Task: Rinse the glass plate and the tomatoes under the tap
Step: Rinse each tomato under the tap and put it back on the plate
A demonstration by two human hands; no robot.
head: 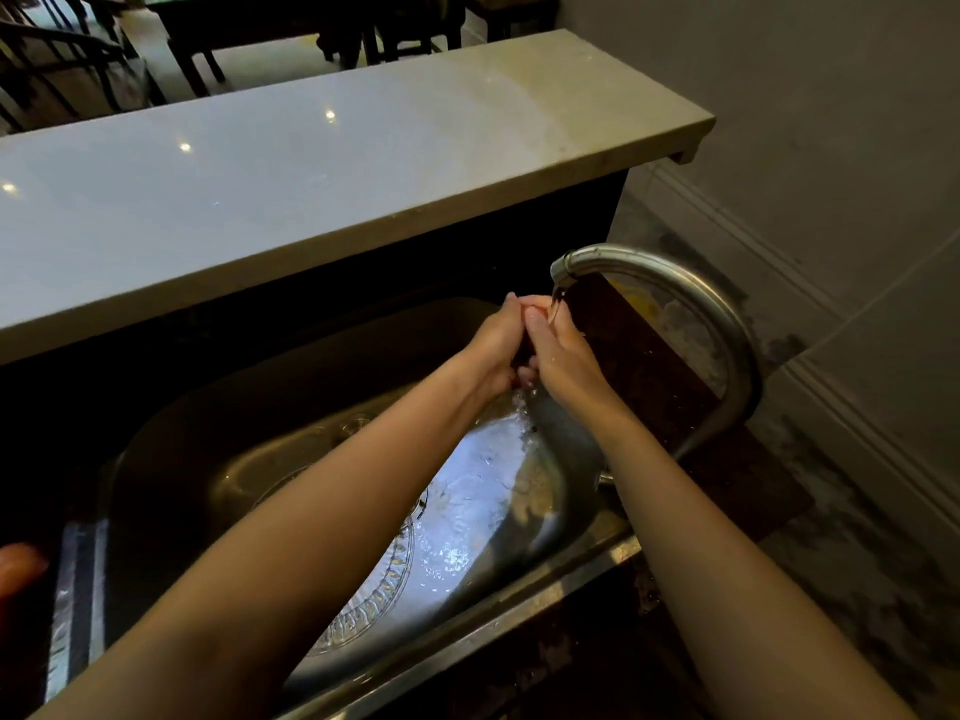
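Both my hands are cupped together under the spout of the curved metal tap [675, 283], with water running onto them. My left hand [493, 345] and my right hand [561, 356] hold a small red tomato [540, 302] between them; only a sliver of it shows at the fingertips. The patterned glass plate [384, 595] lies in the bottom of the steel sink [208, 444], partly hidden under my left forearm. Another tomato [18, 566] lies at the far left edge, beside the sink.
A pale stone counter [311, 163] runs above and behind the sink. Dark chairs and a table stand beyond it. A tiled floor [857, 459] and wall lie to the right. The sink's front rim [467, 636] is wet.
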